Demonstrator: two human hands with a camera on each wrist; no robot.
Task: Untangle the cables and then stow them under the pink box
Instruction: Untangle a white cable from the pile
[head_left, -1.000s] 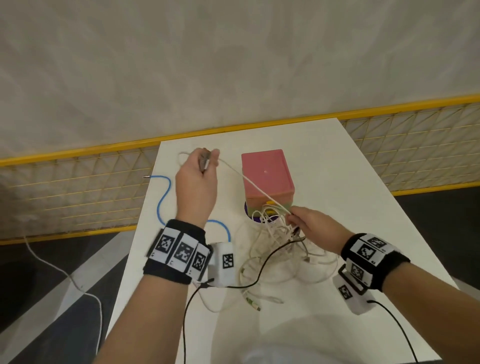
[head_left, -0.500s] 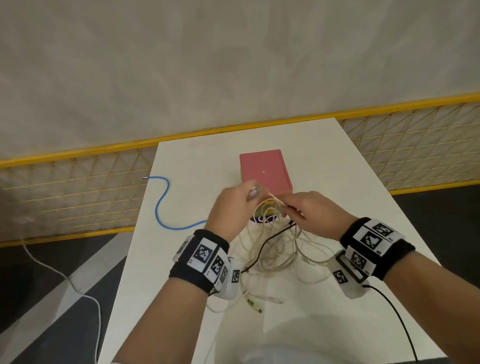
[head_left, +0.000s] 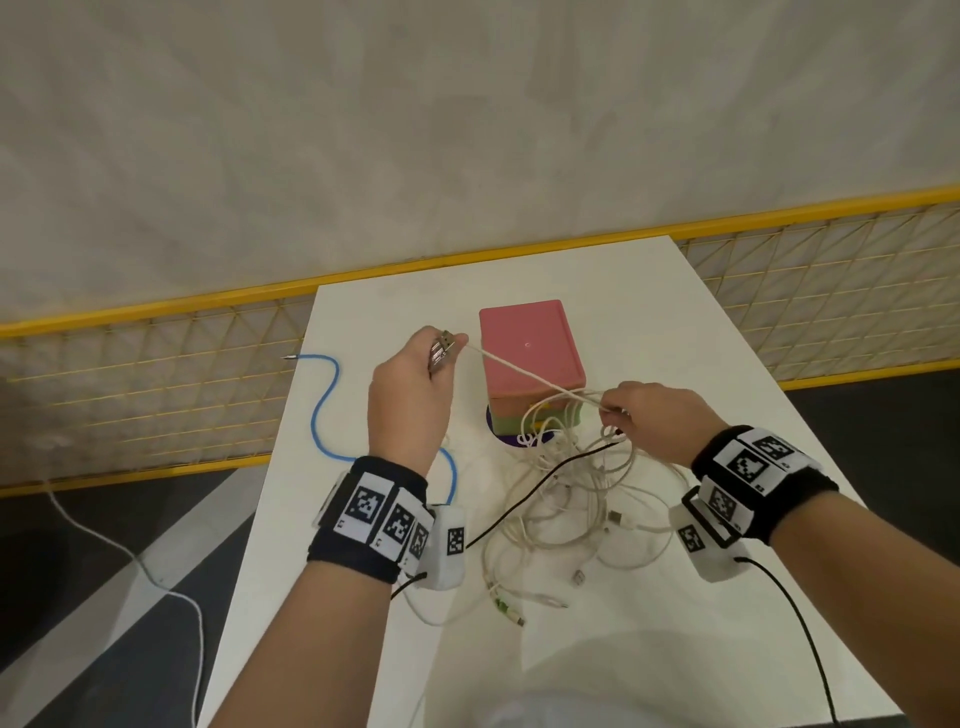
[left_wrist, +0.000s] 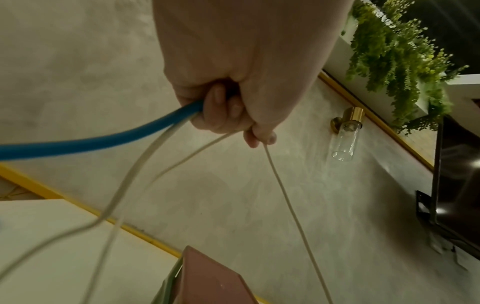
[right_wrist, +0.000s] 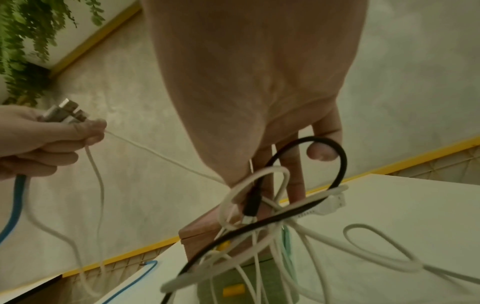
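While my left hand (head_left: 410, 395) grips several metal USB plugs (head_left: 440, 349) with a blue cable (left_wrist: 85, 142) and thin white cables (left_wrist: 283, 197) in its curled fingers, I hold it raised left of the pink square box (head_left: 527, 348). One white cable runs taut across to my right hand (head_left: 649, 415), which pinches strands of the tangled white and black cable bundle (head_left: 566, 499) lying on the white table (head_left: 675, 322) in front of the box.

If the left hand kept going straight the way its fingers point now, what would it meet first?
Probably nothing on the table: the left hand points past the far table edge, left of the pink box, toward the yellow mesh barrier. Depth unclear.
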